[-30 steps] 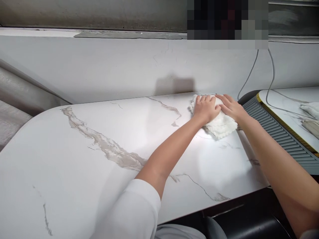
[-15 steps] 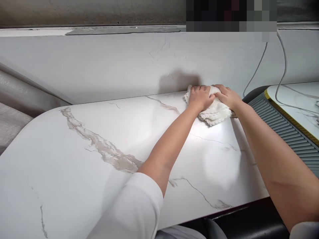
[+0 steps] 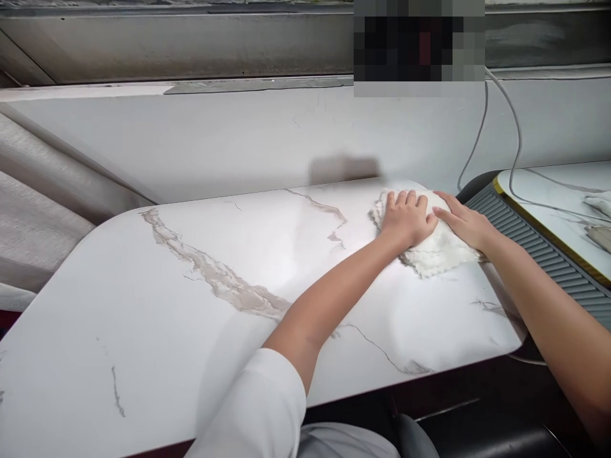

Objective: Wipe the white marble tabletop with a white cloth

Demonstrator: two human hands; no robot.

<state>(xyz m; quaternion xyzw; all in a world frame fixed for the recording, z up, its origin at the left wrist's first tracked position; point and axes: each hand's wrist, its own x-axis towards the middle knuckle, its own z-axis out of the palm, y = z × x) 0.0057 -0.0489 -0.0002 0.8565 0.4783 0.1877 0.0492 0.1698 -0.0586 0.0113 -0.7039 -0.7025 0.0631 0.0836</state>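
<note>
A crumpled white cloth (image 3: pixel 442 251) lies on the white marble-patterned table (image 3: pixel 214 375), near its far right corner. My left hand (image 3: pixel 408 219) bears down on the cloth's upper part, fingers bent over it and thumb pointing right. On the cloth's right side is my right hand (image 3: pixel 465 222), its thumb reaching toward the left one and its fingers along the far edge. Both hands hold the cloth against the tabletop. The cloth's underside and part of its right edge are hidden.
A pale wall (image 3: pixel 214 140) runs behind the table. To the right stands a second table with a ribbed grey side (image 3: pixel 539 235) and a gold-coloured edge; a grey cable (image 3: pixel 518 133) hangs over it. Light curtains (image 3: pixel 42 210) are at left, and a black seat (image 3: pixel 487 432) below.
Both hands and the cloth have moved back from the table's far edge, toward me and a little to the right. The view has tilted up slightly.
</note>
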